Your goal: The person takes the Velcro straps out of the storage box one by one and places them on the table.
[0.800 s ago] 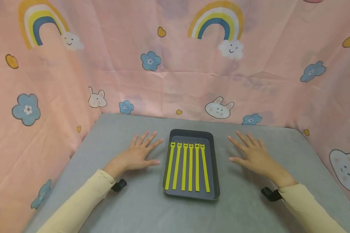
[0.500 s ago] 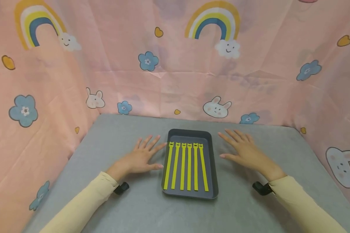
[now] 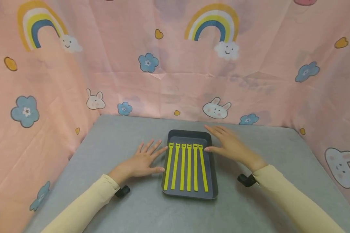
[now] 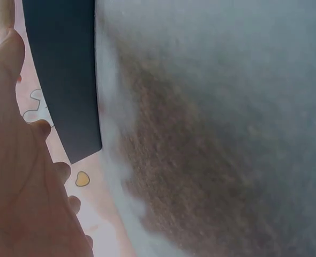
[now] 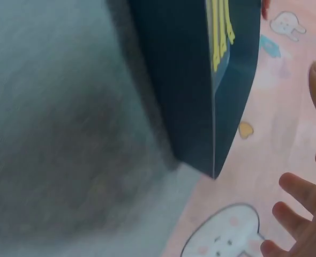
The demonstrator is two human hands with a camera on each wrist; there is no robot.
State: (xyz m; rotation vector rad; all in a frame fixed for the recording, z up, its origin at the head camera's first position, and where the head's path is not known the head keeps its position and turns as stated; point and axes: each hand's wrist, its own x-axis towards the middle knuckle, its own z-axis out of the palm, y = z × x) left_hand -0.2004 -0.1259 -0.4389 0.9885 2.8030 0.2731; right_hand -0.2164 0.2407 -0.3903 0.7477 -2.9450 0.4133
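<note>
A dark grey rectangular tray (image 3: 189,133) lies on the table, holding several yellow hook-and-loop cable ties (image 3: 189,168) side by side, slotted heads at the far end. Just left of the tray, my left hand (image 3: 140,163) has its fingers spread, index fingertip and thumb tip right at the rim. My right hand (image 3: 233,145) is over the far right corner, its thumb and index tips overlapping the tray in the head view. Neither hand holds anything. In the left wrist view, the palm (image 4: 24,182) is beside the tray's outer wall (image 4: 61,69); the right wrist view shows spread fingers (image 5: 302,195).
A grey cloth covers the table (image 3: 128,210). Pink printed curtain (image 3: 178,87) hangs behind it and along both sides. Each wrist wears a black strapped device, such as the one under the right sleeve (image 3: 246,180).
My right hand has moved left, from well beside the tray to over its far right corner. The left hand has come slightly right, closer to the rim. The cable ties lie unchanged.
</note>
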